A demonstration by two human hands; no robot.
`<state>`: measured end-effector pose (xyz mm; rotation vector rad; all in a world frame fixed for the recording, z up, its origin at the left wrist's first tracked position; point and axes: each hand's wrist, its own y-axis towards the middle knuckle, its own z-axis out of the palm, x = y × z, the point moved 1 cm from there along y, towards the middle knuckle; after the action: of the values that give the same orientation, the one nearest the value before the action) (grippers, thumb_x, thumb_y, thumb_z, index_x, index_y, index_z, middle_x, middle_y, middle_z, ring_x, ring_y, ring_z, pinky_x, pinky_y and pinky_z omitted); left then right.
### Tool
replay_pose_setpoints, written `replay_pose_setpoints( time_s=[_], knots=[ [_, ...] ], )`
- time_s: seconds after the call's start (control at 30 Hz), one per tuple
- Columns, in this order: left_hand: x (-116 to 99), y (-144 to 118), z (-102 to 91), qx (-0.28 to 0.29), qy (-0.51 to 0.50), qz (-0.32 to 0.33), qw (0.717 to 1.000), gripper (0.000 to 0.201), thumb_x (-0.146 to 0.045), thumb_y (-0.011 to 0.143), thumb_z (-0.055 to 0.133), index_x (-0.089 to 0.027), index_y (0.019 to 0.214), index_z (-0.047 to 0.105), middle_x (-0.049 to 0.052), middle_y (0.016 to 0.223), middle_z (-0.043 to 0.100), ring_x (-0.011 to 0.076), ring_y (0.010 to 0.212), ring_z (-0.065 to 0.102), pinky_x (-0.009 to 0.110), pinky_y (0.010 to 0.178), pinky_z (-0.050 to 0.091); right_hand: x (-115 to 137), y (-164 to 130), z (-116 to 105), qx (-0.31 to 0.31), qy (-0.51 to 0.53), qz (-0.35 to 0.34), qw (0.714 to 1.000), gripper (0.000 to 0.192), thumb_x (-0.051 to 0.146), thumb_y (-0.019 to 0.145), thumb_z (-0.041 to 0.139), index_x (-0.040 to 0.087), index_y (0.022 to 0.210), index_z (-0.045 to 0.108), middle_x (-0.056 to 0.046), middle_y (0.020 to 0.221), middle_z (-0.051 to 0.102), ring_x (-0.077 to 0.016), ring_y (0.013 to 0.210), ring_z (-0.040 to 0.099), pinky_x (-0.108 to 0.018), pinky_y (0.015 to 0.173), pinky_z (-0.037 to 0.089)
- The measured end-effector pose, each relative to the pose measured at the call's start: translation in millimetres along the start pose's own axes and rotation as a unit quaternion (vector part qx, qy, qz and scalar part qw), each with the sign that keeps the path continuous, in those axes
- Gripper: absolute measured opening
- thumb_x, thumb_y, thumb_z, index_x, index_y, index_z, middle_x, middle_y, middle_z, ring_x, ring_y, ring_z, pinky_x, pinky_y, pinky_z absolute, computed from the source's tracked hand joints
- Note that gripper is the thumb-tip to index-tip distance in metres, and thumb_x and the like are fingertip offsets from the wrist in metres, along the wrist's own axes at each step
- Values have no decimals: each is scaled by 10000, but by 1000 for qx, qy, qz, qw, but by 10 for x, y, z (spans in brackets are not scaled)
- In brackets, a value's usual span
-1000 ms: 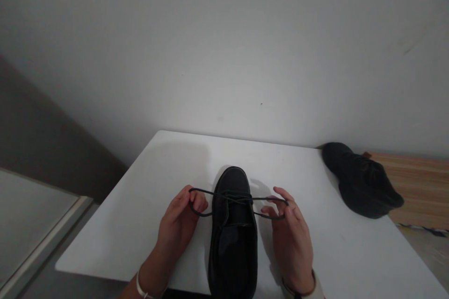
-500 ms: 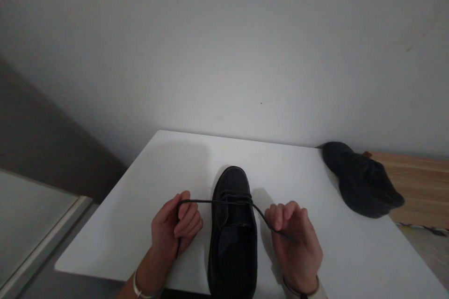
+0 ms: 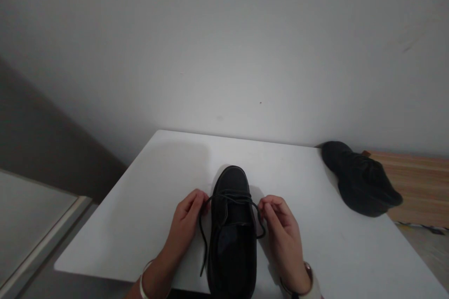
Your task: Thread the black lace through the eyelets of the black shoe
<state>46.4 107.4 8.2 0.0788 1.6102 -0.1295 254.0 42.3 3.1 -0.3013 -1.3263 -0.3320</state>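
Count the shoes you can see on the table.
2. One shoe stands at the near edge of the table, between the left hand and right hand, each pinching its lace. The other shoe lies at the far right corner.

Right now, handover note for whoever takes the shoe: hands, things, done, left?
Left hand: pinching the lace at the shoe's left side.
Right hand: pinching the lace's other end at the right side.
Shoe: upright on the white table, toe pointing away. Second shoe at the table's far right edge.
Done: lace threaded, ends crossed over the tongue.
Left: no bow visible; knot looks unfinished.
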Motion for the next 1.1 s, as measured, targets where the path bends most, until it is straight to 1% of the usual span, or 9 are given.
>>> replay_pose_setpoints(
  time_s=[0.07,0.17,0.23,0.47,0.63,0.77,0.83,0.93,1.1],
  knots=[
    [23,14,-3,3,-20,-20,1000,383,-567,884,613,-197,797,668,-21,638,541,144,616,487,254,596,386,-24,7,-7,6,-22,8,1000,239,460,864,724,235,943,702,-14,825,646,-155,729,553,-274,659,438],
    [65,16,18,45,-60,-69,995,358,-534,845,673,-195,960,689,-48,593,514,108,516,432,215,487,311,-68,9,-17,22,-51,14,998,262,469,872,705,230,981,707,-33,854,677,-173,743,575,-286,663,453],
    [71,7,40,61,-69,-81,992,338,-495,813,716,-184,945,701,-50,575,514,99,500,433,202,464,285,-89,7,-22,27,-68,10,997,260,466,886,686,226,986,709,-37,846,686,-176,736,583,-288,659,454],
    [-11,-6,90,61,-56,-62,995,243,-345,754,767,-184,935,782,-43,577,559,100,547,510,208,541,400,-59,14,14,59,-98,-22,993,221,429,888,683,234,984,725,-14,758,636,-187,741,605,-281,649,464],
    [-21,6,109,39,-35,-74,996,230,-367,729,759,-170,845,785,41,726,712,160,659,606,250,594,476,-17,30,31,54,-121,-36,991,217,429,893,669,221,925,722,-33,813,672,-191,740,624,-294,679,485],
    [-64,33,99,40,20,-38,998,232,-377,751,720,-158,823,746,4,635,635,141,598,556,244,573,432,40,77,26,60,-153,-38,986,241,438,895,655,202,872,697,-37,770,664,-191,714,601,-289,649,465],
    [-114,61,83,57,61,-12,996,211,-359,784,684,-157,826,723,-18,611,580,131,583,526,239,570,404,88,123,27,77,-170,-47,981,232,423,898,649,198,850,676,-26,748,640,-179,693,572,-280,634,448],
    [-179,125,62,114,96,19,989,140,-297,814,639,-162,812,674,-27,642,552,129,615,514,241,604,400,155,198,39,129,-190,-74,971,200,379,923,615,202,829,622,-5,739,584,-162,686,528,-269,634,427],
    [-129,209,40,172,49,22,984,140,-304,838,630,-167,810,623,-34,672,517,123,634,489,240,616,391,159,244,35,175,-182,-103,962,204,346,983,518,216,828,548,1,778,532,-162,728,498,-270,658,418]
  ],
)
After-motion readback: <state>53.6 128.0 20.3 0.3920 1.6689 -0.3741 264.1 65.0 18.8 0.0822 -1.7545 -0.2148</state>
